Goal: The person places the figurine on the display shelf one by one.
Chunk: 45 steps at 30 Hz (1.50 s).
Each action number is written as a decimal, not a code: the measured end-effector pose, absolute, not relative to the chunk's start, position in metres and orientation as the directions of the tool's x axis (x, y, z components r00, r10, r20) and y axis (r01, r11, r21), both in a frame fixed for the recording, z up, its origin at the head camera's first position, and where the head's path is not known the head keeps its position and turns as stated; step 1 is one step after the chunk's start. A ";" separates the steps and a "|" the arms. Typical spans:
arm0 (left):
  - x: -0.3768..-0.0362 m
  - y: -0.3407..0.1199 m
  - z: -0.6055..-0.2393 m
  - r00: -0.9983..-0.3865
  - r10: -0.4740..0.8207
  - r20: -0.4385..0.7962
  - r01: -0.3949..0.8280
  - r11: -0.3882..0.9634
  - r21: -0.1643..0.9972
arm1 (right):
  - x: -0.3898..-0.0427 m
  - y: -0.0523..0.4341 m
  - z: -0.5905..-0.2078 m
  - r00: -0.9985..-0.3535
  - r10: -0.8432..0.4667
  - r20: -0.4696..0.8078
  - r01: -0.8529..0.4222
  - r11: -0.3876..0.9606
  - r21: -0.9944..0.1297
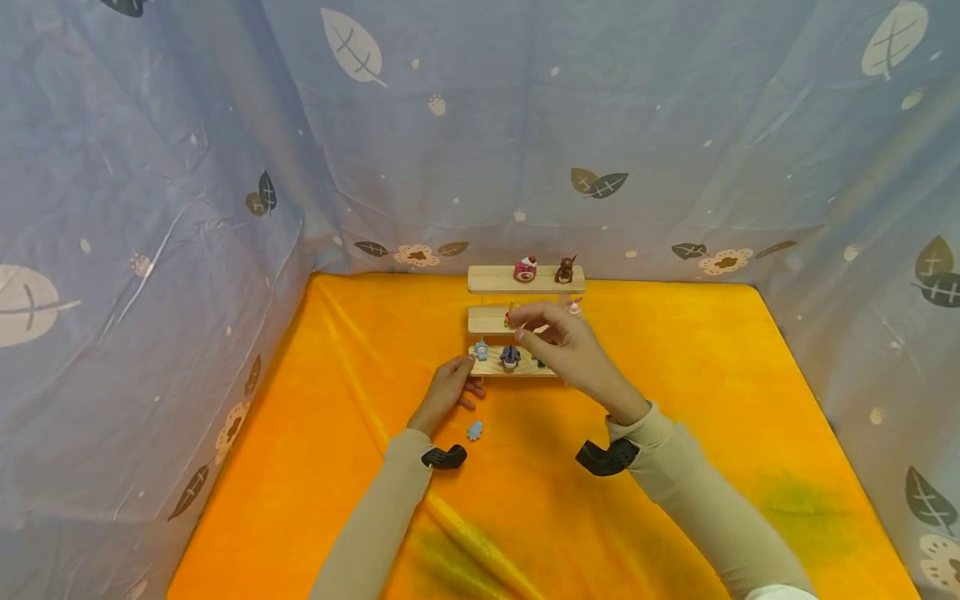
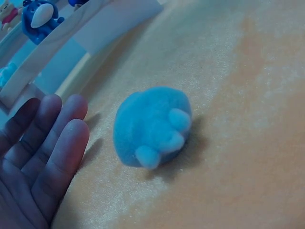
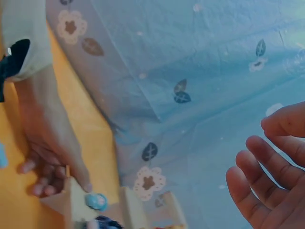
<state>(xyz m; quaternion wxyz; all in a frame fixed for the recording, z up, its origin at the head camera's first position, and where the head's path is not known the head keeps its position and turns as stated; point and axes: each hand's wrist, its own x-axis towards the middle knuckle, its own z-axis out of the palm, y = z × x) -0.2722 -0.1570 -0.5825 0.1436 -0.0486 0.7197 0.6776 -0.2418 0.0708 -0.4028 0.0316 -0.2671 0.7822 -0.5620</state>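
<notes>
A three-step wooden rack [image 1: 525,321] of pale, smooth planks stands at the far middle of the worktop [image 1: 675,400], which is covered in a soft, napped orange cloth. Behind and to both sides hangs a thin, creased blue sheet [image 1: 675,125] printed with leaves and flowers.

Top step: a round pink figure [image 1: 525,268] and a brown animal figure [image 1: 565,269], side by side. Near step: a small pale-blue figure [image 1: 481,350] at the left end and a dark-blue figure with a white face [image 1: 510,357] just right of it.

The left hand [image 1: 450,387] rests at the left end of the near step, fingers extended and touching the wood beside the pale-blue figure; it holds nothing. In the left wrist view the fingers [image 2: 57,143] lie straight and loosely together.

A blue flocked toy [image 1: 474,430] lies on the cloth just near of the left hand, apart from it. It is rounded and fuzzy, with small paler nubs on one side [image 2: 152,126]. It touches neither hand.

The right hand [image 1: 566,337] is raised over the middle step, thumb and fingers brought forward towards a small reddish item [image 1: 512,318] at the fingertips. Whether it pinches that item cannot be told; in the right wrist view the fingers [image 3: 267,181] appear loosely curved with nothing seen between them.

Both forearms wear beige sleeves with a black wrist mount each.
</notes>
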 end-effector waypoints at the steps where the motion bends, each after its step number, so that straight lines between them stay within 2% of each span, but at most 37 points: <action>1: -0.272 -0.157 -0.582 -0.954 0.125 -0.273 -0.265 0.078 0.961 | -0.241 0.071 -0.406 -0.859 -0.454 0.239 -0.369 0.222 -0.902; 9: -0.272 -0.156 -0.581 -0.952 0.132 -0.275 -0.266 0.078 0.961 | -0.233 0.066 -0.440 -0.869 -0.471 0.152 -0.280 0.215 -0.936; 21: -0.270 -0.154 -0.583 -0.959 0.120 -0.258 -0.247 0.105 0.963 | -0.227 0.063 -0.495 -0.868 -0.496 0.006 -0.198 0.336 -0.921; 28: -0.271 -0.156 -0.583 -0.962 0.104 -0.254 -0.243 0.106 0.964 | -0.225 0.055 -0.517 -0.843 -0.538 -0.007 -0.220 0.358 -0.908; 34: -0.269 -0.157 -0.579 -0.962 0.114 -0.250 -0.239 0.100 0.966 | -0.222 0.050 -0.532 -0.809 -0.581 -0.092 -0.186 0.402 -0.896; 45: -0.272 -0.156 -0.583 -0.959 0.122 -0.257 -0.249 0.076 0.966 | -0.218 0.040 -0.552 -0.722 -0.682 -0.117 -0.274 0.436 -0.857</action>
